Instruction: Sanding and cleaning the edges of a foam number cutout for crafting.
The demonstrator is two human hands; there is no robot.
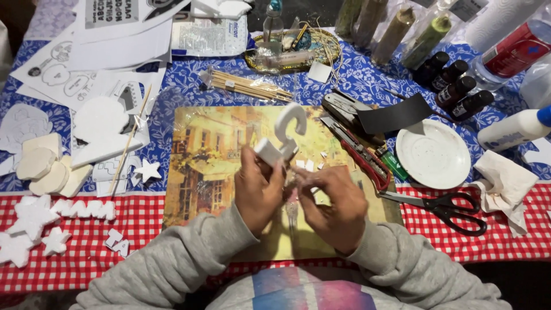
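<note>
Both hands meet above the yellow picture mat [212, 143] on the counter: the left hand [258, 189] is closed round a white curved foam letter [285, 135], raised for a clear view, while the right hand [333, 201] pinches something hidden at its base.

Table [367, 69] under blue floral cloth, red gingham edge [488, 229] — dim, warm light
</note>
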